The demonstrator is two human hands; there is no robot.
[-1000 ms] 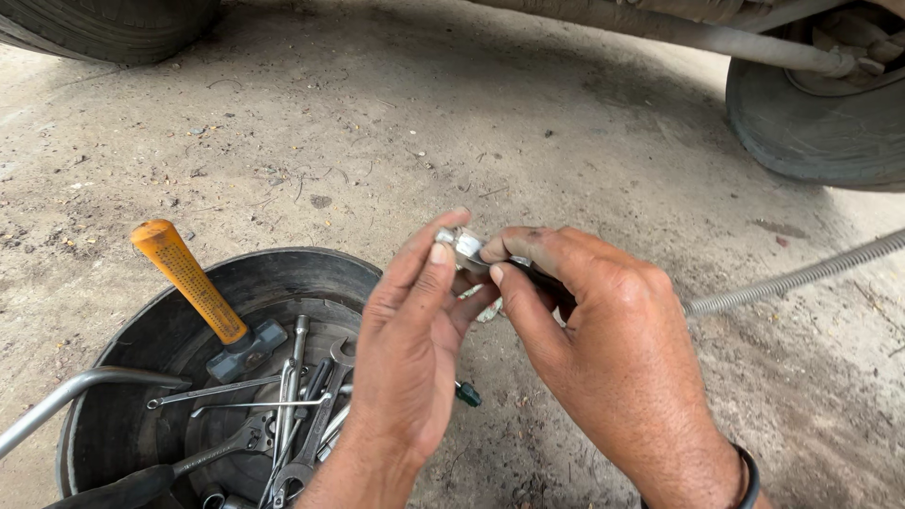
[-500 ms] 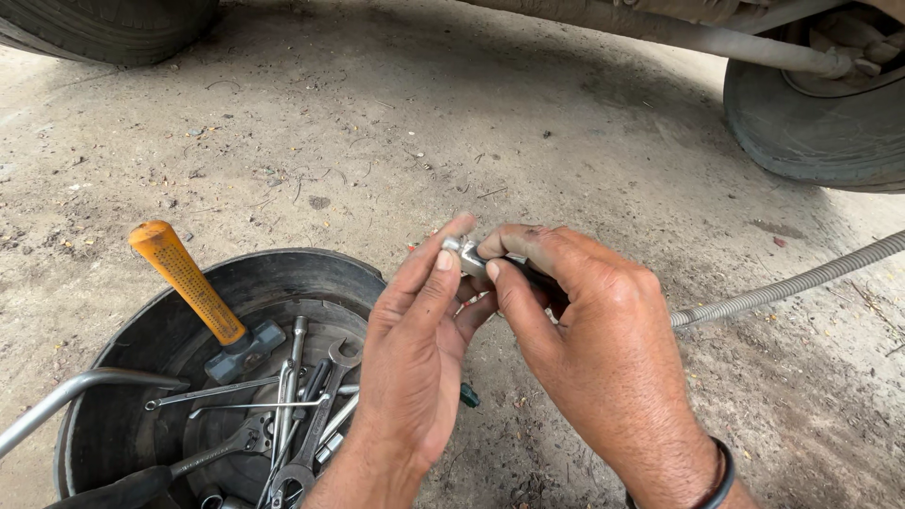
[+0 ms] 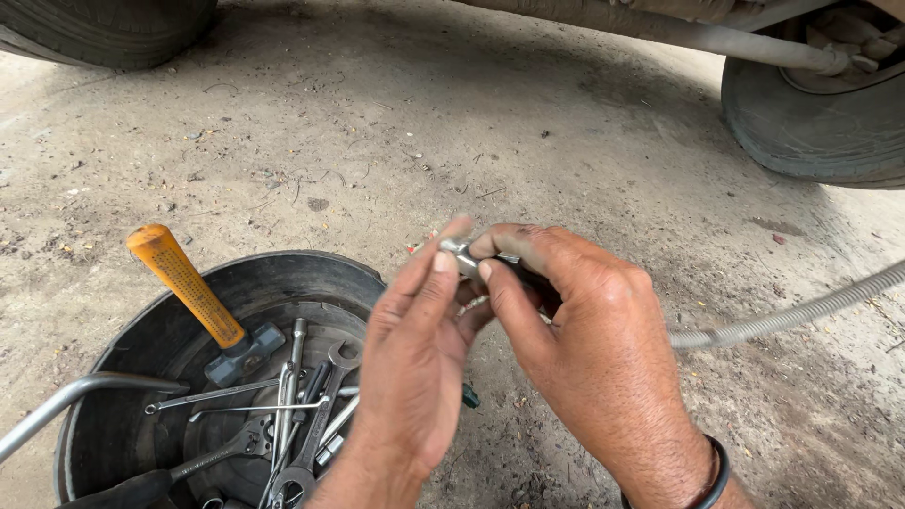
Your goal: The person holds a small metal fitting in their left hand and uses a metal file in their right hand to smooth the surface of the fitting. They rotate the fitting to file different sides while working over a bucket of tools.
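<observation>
My right hand (image 3: 589, 335) pinches a small silver metal fitting (image 3: 459, 252) at the end of a flexible ribbed metal hose (image 3: 792, 316), which runs off to the right over the ground. My left hand (image 3: 419, 358) is raised beside it, and its fingertips touch the same fitting from the left. Both hands hover just right of a round black tub (image 3: 132, 339) full of tools. How the fitting joins the hose is hidden behind my right fingers.
The tub holds a hammer with an orange handle (image 3: 184, 283), several wrenches (image 3: 311, 415) and a bent grey bar (image 3: 66, 401). A vehicle tyre (image 3: 820, 123) stands at the upper right and another tyre (image 3: 104, 28) at the upper left. The ground is dusty concrete.
The view and hands have shifted slightly. My left fingers have slid along the fitting; both hands stay on it.
</observation>
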